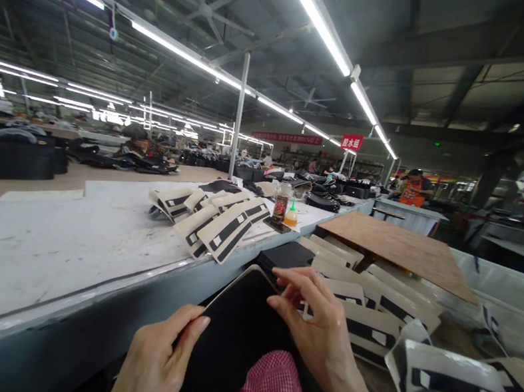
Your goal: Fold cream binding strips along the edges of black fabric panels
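A black panel with a thin pale edge (239,327) is held up in front of my lap. My left hand (160,357) pinches its left edge between thumb and fingers. At the panel's upper right corner, my right hand (315,313) has its thumb and fingertips bent against the edge. Just beyond that corner lies a stack of black panels (286,254). Cream panels with black strips and small white patches (372,334) spread out to the right of my right hand. More such panels (230,228) are piled on the white worktable (53,254).
Beside the table pile stand a dark-labelled jar (281,205) and a green-tipped bottle of amber liquid (291,216). A brown board (399,247) lies to the right. Black bags (5,154) sit at the left. A person in an orange apron (414,190) is farther back.
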Available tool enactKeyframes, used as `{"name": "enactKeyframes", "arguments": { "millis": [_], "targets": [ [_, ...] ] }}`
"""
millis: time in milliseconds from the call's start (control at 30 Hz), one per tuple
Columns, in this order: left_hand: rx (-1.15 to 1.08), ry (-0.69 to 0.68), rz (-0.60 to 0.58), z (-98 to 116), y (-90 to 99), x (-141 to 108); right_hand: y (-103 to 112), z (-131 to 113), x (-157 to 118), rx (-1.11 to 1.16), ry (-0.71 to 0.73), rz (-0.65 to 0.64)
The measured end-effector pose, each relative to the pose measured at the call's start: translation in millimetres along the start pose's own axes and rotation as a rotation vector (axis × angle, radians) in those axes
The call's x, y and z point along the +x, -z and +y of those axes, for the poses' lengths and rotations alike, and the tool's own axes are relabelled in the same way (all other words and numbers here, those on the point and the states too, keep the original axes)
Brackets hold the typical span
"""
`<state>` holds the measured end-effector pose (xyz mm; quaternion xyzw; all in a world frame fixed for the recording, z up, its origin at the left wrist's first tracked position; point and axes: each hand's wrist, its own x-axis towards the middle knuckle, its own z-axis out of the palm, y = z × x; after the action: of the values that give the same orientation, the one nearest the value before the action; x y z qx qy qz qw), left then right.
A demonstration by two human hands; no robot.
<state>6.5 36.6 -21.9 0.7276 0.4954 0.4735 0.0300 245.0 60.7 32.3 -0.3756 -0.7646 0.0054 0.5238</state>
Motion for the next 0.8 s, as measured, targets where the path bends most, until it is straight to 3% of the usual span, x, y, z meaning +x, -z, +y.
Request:
{"name": "enactKeyframes", "arguments": {
  "millis": [133, 267, 467, 567, 667, 800],
  "targets": [
    [0.018, -0.010, 0.015, -0.4, 1.6, -2.4, -13.3, -5.9, -9.1, -0.240, 0.170, 0.069],
    [0.022, -0.023, 0.038, -5.7, 0.1, -2.8, -18.6, -20.0, -21.9, -0.111, 0.218, 0.081],
    [0.024, -0.050, 0.053, -4.6, 2.6, -10.9, -6.0, -32.6, -16.1, 0.109, -0.043, -0.090],
    [0.014, -0.101, 0.046, 1.8, 12.0, -14.6, -3.3, -30.7, -10.2, 0.151, -0.104, -0.056],
    [-0.038, -0.142, -0.050, 7.7, 23.4, -17.3, -5.0, -25.4, -4.4, 0.333, -0.216, -0.003],
    [-0.143, -0.162, -0.200, 7.7, 32.5, -20.3, -8.4, -19.9, 0.4, 0.758, -0.488, -0.132]
  ]
}}
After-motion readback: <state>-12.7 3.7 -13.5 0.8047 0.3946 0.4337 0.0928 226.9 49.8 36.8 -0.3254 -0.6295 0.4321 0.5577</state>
